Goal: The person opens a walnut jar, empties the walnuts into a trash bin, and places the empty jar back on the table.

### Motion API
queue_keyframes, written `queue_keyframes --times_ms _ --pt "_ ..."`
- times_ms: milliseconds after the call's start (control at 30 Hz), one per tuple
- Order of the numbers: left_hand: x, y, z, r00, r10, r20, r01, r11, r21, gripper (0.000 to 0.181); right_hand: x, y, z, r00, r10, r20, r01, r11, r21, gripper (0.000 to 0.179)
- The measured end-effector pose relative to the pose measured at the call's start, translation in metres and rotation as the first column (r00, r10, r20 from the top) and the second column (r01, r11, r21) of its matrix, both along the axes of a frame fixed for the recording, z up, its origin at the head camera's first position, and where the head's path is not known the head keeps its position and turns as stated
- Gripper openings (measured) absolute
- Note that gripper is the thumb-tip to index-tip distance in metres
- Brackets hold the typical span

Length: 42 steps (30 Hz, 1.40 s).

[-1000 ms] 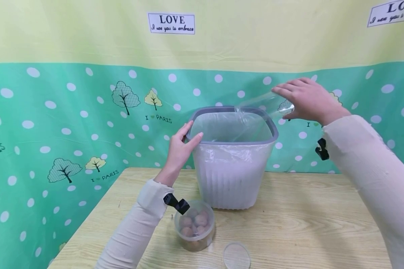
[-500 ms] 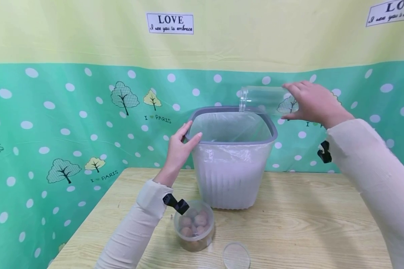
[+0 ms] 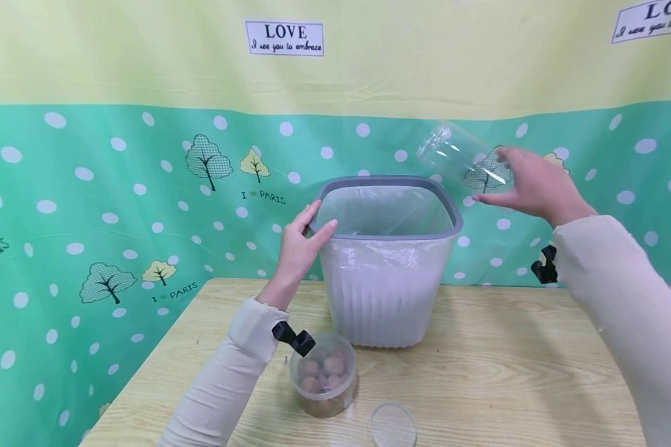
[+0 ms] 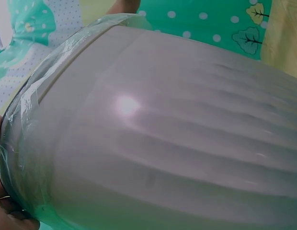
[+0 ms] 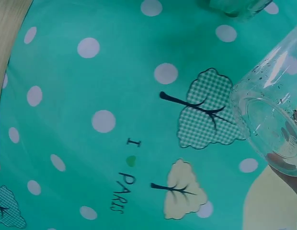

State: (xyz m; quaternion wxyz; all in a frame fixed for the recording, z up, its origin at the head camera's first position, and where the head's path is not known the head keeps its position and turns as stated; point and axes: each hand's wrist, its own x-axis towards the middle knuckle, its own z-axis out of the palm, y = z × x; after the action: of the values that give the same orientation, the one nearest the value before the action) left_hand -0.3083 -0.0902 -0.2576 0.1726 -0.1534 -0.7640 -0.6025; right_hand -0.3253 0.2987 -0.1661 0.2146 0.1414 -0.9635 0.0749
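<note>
A white trash bin [image 3: 383, 292] with a grey rim ring and a clear liner stands on the table. At its left rim, my left hand [image 3: 297, 248] grips the ring, thumb on the near side; in the left wrist view its fingers [image 4: 12, 215] show at the lower left. Above and right of the bin, my right hand [image 3: 537, 186] holds a clear plastic jar [image 3: 461, 158] by its base end, tilted with the mouth up and to the left. Small dark specks cling to the jar's wall [image 5: 270, 86] in the right wrist view. The bin's bottom inside is hidden.
In front of the bin sits a round clear tub [image 3: 324, 379] with several brown balls inside. A clear disc-shaped lid [image 3: 393, 425] lies near the table's front edge. Behind the wooden table [image 3: 497, 354] hangs a green and yellow patterned curtain [image 3: 117, 192].
My right hand has drawn the jar right, out of the bin's opening, and turned its mouth from downward to upward. The left hand and the bin stay put.
</note>
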Motion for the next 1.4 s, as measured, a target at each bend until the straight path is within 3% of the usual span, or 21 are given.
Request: queue_keyframes --times_ms 300,500,700,1067,1400 --pt "-0.002 0.002 0.0 1.0 0.0 -0.03 0.0 1.0 0.003 0.066 -0.003 0.015 -0.029 0.999 -0.045 0.006 0.045 0.978 -0.204 0.089" --pt "-0.001 0.003 -0.001 1.0 0.006 -0.029 -0.006 1.0 -0.004 0.065 -0.006 0.024 -0.058 0.999 -0.048 0.018 0.051 0.949 -0.312 0.093" --pt "-0.001 0.003 -0.002 0.999 0.007 -0.031 -0.007 1.0 0.003 0.065 -0.007 0.028 -0.091 0.999 -0.028 -0.02 0.016 0.893 -0.449 0.095" --pt "0.0 0.001 -0.001 1.0 0.008 -0.027 -0.008 1.0 -0.002 0.063 -0.007 0.031 -0.151 0.999 -0.047 -0.019 0.028 0.815 -0.579 0.094" --pt "0.0 0.0 -0.001 1.0 0.003 -0.025 -0.003 1.0 0.0 0.063 -0.005 0.025 -0.2 0.998 -0.054 -0.012 0.029 0.69 -0.723 0.087"
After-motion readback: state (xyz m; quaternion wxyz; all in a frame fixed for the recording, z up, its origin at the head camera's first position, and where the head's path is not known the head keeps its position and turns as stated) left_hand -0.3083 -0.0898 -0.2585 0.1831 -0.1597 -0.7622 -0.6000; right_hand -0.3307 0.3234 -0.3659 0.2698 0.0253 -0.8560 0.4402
